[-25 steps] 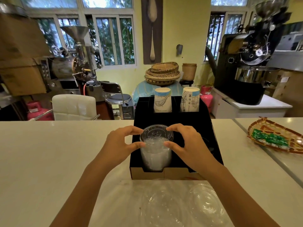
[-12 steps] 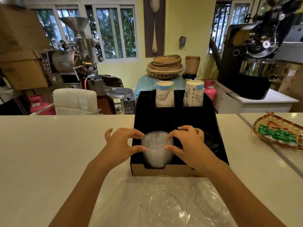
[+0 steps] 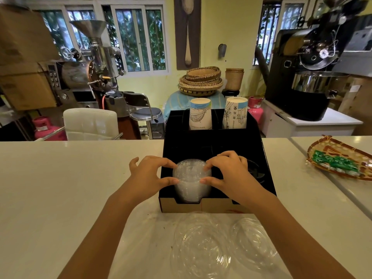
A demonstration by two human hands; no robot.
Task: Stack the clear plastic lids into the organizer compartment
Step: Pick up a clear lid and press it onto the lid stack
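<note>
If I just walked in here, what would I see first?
Probably the two hands, left hand and right hand, pinching a stack of clear lids in the front left slot of the black organizer on the counter. Then the two paper cups standing at its back, and more clear lids lying loose on the counter in front.
</note>
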